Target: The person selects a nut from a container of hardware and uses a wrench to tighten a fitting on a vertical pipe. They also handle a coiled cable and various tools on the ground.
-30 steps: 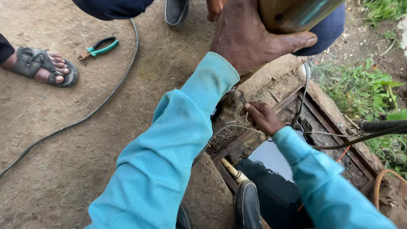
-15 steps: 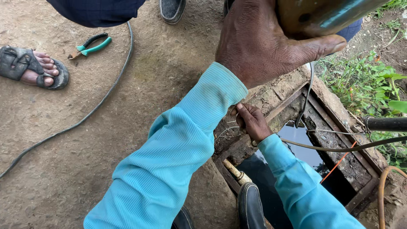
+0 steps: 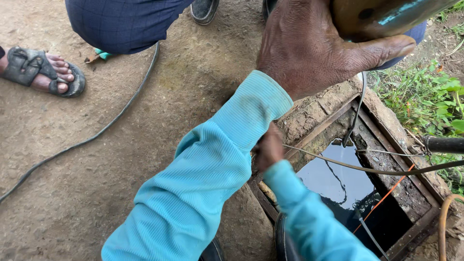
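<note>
The left hand (image 3: 309,48) wraps its fingers around a brown metal cylinder (image 3: 382,17), holding it up at the far right above the water-filled pit (image 3: 338,179), while the right hand (image 3: 268,150), partly hidden below the sleeve, seems to pinch a thin wire (image 3: 367,169) stretched across the opening, though I cannot tell for sure.

No packages, labels, signs or screens show anywhere in the head view of bare ground, grass and the open pit.
</note>
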